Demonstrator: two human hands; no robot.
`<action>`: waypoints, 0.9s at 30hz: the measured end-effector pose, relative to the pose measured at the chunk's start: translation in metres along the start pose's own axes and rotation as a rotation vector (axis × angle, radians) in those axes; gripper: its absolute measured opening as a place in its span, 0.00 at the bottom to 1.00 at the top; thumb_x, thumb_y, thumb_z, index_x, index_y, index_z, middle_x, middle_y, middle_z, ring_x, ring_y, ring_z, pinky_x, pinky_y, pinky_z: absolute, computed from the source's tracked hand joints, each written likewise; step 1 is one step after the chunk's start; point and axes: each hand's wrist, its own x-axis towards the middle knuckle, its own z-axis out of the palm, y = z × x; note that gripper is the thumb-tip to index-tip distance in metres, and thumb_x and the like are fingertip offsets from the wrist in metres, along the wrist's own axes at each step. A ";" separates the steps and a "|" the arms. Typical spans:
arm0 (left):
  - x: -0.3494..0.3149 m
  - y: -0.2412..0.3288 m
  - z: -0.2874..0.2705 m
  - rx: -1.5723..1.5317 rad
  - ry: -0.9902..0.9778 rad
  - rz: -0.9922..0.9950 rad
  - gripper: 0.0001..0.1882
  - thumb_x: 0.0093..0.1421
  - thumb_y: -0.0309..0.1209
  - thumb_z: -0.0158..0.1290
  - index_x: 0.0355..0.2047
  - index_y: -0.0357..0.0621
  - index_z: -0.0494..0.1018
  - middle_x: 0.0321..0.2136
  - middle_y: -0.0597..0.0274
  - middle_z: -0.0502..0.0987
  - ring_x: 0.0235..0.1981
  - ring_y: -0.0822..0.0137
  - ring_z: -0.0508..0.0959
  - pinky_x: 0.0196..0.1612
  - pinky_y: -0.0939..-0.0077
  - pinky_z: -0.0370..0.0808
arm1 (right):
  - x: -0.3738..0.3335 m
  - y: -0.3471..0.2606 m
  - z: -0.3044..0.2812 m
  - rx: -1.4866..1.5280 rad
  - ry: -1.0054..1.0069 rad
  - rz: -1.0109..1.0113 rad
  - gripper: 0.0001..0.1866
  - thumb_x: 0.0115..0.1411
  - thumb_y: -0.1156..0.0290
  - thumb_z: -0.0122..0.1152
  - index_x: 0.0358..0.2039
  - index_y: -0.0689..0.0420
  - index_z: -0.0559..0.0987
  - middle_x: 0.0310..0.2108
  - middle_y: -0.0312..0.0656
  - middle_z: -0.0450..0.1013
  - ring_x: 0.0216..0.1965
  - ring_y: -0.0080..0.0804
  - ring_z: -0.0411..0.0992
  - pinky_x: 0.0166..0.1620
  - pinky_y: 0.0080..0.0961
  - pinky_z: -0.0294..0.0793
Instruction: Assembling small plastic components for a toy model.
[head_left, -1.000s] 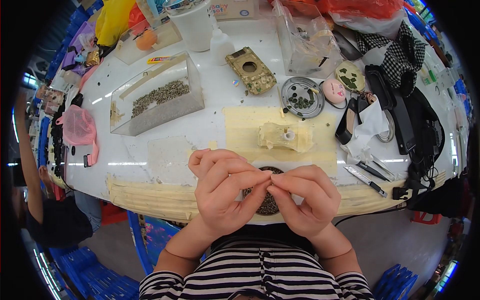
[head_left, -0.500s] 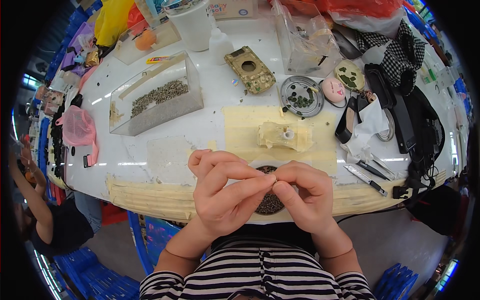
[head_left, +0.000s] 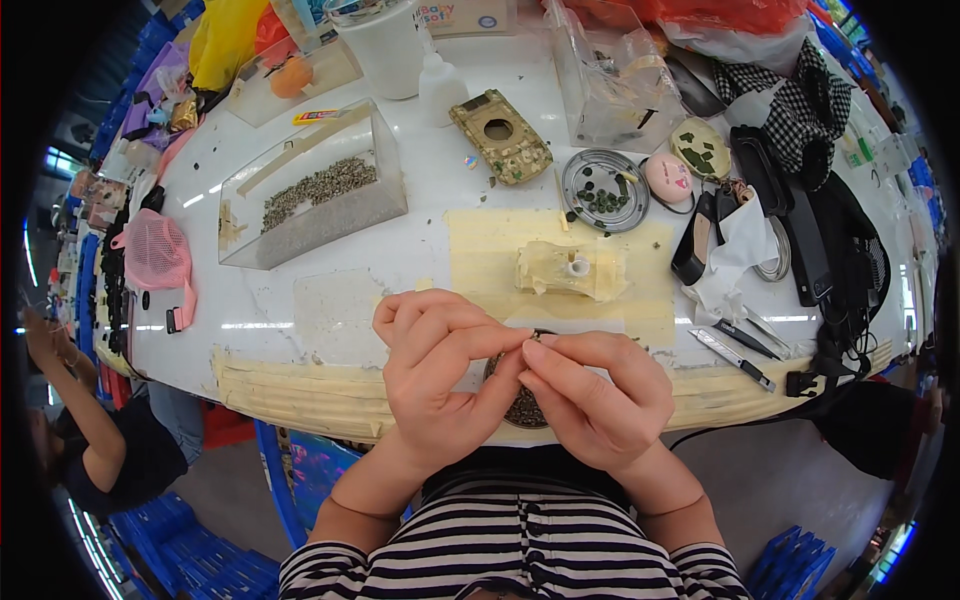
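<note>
My left hand (head_left: 435, 375) and my right hand (head_left: 600, 395) meet at the fingertips above the table's near edge. Each is closed in a pinch, and whatever sits between the fingers is too small to make out. Partly hidden beneath them is a round dish (head_left: 524, 408) filled with small dark and grey bits. Just beyond the hands, a tape-covered block (head_left: 570, 270) with a round white peg stands on a taped patch of the table. Farther back lies a camouflage-patterned toy tank hull (head_left: 500, 138) with a round hole in its top.
At the left stands a clear tray (head_left: 320, 195) of small grey pieces, near a pink mesh strainer (head_left: 155, 255). A clear round dish (head_left: 605, 190) holds dark green parts. A utility knife (head_left: 732, 360) and tweezers (head_left: 765, 328) lie at right. Another person (head_left: 110, 430) sits at far left.
Both hands have shifted slightly left and their fingers have rolled against each other. More of the right hand's fingers now show, and the dish underneath is covered differently.
</note>
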 end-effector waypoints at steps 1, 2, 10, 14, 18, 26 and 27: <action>0.000 0.000 0.000 0.005 -0.001 0.003 0.12 0.45 0.24 0.67 0.32 0.48 0.82 0.28 0.70 0.77 0.36 0.66 0.74 0.49 0.66 0.57 | 0.000 0.001 0.001 -0.011 0.020 -0.012 0.17 0.47 0.81 0.75 0.40 0.60 0.85 0.32 0.43 0.78 0.30 0.32 0.77 0.31 0.22 0.77; 0.000 0.000 0.000 0.010 -0.003 0.005 0.12 0.45 0.24 0.67 0.32 0.48 0.82 0.28 0.70 0.77 0.36 0.66 0.74 0.48 0.66 0.57 | 0.000 0.003 0.002 -0.022 0.040 -0.025 0.17 0.46 0.80 0.75 0.39 0.61 0.85 0.32 0.43 0.79 0.28 0.33 0.78 0.30 0.22 0.77; 0.001 0.003 -0.002 0.036 -0.016 0.060 0.13 0.45 0.26 0.68 0.33 0.50 0.83 0.30 0.72 0.77 0.37 0.67 0.74 0.49 0.66 0.56 | 0.002 0.001 0.001 0.084 0.050 0.121 0.12 0.51 0.81 0.73 0.37 0.64 0.84 0.32 0.46 0.80 0.28 0.35 0.80 0.31 0.22 0.78; 0.000 0.004 -0.006 0.025 -0.033 0.096 0.14 0.45 0.26 0.68 0.35 0.53 0.84 0.32 0.75 0.78 0.38 0.68 0.74 0.50 0.65 0.56 | 0.000 0.001 -0.008 0.494 -0.032 0.469 0.09 0.57 0.80 0.69 0.39 0.66 0.83 0.35 0.46 0.81 0.32 0.29 0.81 0.36 0.21 0.80; 0.000 0.005 -0.006 0.045 -0.035 0.153 0.15 0.45 0.26 0.68 0.35 0.54 0.84 0.33 0.77 0.78 0.38 0.69 0.74 0.51 0.65 0.55 | -0.002 0.000 -0.012 0.940 -0.085 0.778 0.08 0.61 0.79 0.66 0.41 0.68 0.83 0.36 0.44 0.82 0.36 0.25 0.80 0.39 0.21 0.81; 0.001 0.007 -0.003 0.102 -0.028 0.101 0.13 0.45 0.26 0.68 0.33 0.52 0.83 0.31 0.74 0.78 0.37 0.67 0.74 0.52 0.65 0.55 | 0.000 0.002 -0.007 0.195 -0.004 0.197 0.13 0.52 0.80 0.73 0.40 0.62 0.85 0.34 0.45 0.81 0.31 0.32 0.81 0.33 0.21 0.79; 0.001 0.006 -0.002 0.082 -0.013 0.093 0.12 0.45 0.26 0.68 0.32 0.51 0.83 0.31 0.73 0.78 0.37 0.67 0.74 0.51 0.65 0.56 | 0.001 0.001 -0.004 0.103 0.036 0.100 0.13 0.51 0.80 0.73 0.39 0.61 0.85 0.33 0.45 0.81 0.30 0.33 0.81 0.32 0.22 0.79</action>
